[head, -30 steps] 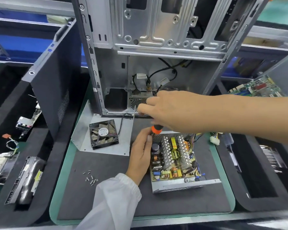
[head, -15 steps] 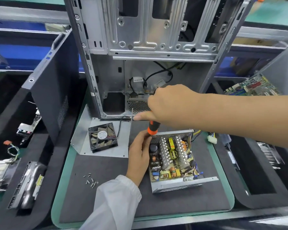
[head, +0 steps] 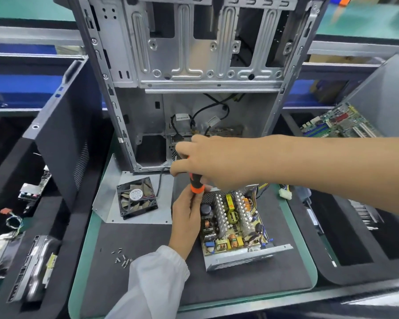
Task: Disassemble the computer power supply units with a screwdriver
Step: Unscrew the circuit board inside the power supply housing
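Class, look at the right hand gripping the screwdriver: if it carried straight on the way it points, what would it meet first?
The right hand reaches leftward; carried on, it would probably first meet the computer case frame's upright post, though depth is unclear.

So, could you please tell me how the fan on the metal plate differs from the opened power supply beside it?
The fan is black, square and flat, lying untouched on a metal plate; the power supply is a silver open box showing heatsinks and coils. The left hand rests against the power supply while the right hand holds the screwdriver over it. Both sit on the dark mat.
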